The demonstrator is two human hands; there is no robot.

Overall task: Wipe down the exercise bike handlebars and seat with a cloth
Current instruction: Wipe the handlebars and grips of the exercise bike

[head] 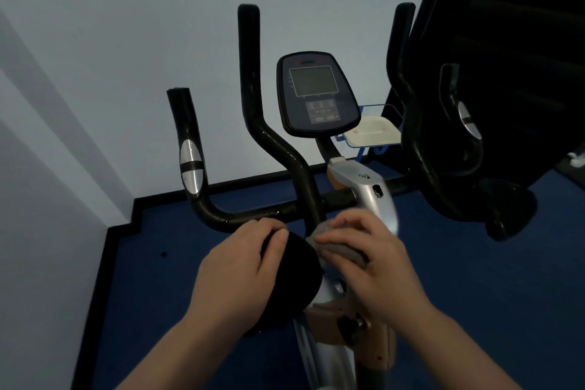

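Observation:
The exercise bike's black handlebars rise in front of me, with silver pulse sensors on the outer grips. My left hand curls over the rim of a round black elbow pad on the left side of the bar. Just to its right, my right hand grips a bunched grey cloth and presses it against the pad's edge, beside the silver stem. The seat is out of view.
The console with a blank screen stands behind the bars. A second round pad sits at the right. A white tray on a blue rack lies behind. A dark panel stands right, a pale wall left, blue floor below.

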